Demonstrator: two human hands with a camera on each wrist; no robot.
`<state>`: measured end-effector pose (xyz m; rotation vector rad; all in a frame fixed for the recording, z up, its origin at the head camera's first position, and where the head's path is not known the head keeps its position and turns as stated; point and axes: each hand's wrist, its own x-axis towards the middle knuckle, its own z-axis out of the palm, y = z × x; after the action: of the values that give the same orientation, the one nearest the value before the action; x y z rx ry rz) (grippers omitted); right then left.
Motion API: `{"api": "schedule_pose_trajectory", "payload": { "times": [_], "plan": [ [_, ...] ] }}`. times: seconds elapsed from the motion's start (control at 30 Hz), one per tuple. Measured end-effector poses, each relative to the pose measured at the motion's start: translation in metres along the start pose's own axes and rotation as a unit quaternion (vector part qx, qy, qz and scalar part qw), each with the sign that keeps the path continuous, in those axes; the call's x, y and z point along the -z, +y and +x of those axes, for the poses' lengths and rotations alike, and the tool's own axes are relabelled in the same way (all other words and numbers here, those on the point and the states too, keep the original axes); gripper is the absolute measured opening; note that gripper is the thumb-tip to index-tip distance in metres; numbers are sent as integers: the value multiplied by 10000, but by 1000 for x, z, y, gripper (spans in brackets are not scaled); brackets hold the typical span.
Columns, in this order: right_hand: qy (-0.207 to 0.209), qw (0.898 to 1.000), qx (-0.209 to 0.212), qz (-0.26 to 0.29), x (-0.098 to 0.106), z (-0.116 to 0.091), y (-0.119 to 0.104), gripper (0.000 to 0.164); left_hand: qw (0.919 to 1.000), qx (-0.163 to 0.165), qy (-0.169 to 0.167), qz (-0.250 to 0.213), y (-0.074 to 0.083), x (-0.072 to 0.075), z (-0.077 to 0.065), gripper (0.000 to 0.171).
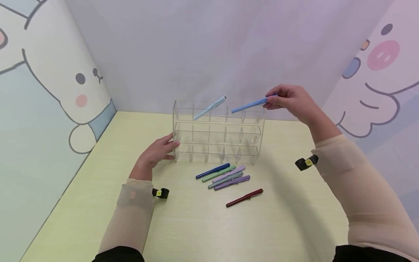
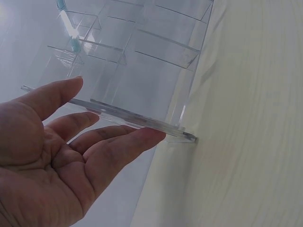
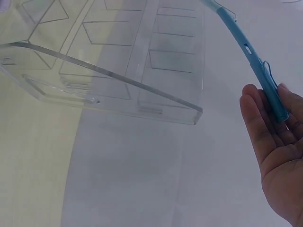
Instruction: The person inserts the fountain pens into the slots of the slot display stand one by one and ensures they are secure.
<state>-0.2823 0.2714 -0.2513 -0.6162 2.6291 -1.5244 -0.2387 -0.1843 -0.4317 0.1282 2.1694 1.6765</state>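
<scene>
Pen in mid-blue (image 1: 247, 106) is sitting pinched in my right hand (image 1: 288, 100), grip on its clip end, other end slanting down over the top tier of the clear acrylic organizer (image 1: 217, 137); can't tell if they're touching. My left hand (image 1: 159, 149) is grasping the organizer's left side, thumb on one face, fingers on the other. Light-blue pen (image 1: 209, 108) is leaning in the top tier, exact compartment unclear. Navy pen (image 1: 212, 171), green pen (image 1: 212, 176), lilac pen (image 1: 235, 170), grey-blue pen (image 1: 226, 180) and purple pen (image 1: 232, 183) are lying bunched on the table (image 1: 183, 225), dark red pen (image 1: 243, 198) apart, nearer the camera.
</scene>
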Motion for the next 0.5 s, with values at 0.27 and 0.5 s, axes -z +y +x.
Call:
{"api": "schedule_pose_trajectory", "payload": {
  "times": [0.27, 0.5],
  "plan": [
    [3, 9997, -93, -204, -3, 16, -7, 34, 9999, 47, -73, -94, 5, -3, -2, 70],
    [-49, 9990, -154, -422, -10, 25, -7, 32, 9999, 112, -77, -40, 27, -9, -17, 68]
  ]
}}
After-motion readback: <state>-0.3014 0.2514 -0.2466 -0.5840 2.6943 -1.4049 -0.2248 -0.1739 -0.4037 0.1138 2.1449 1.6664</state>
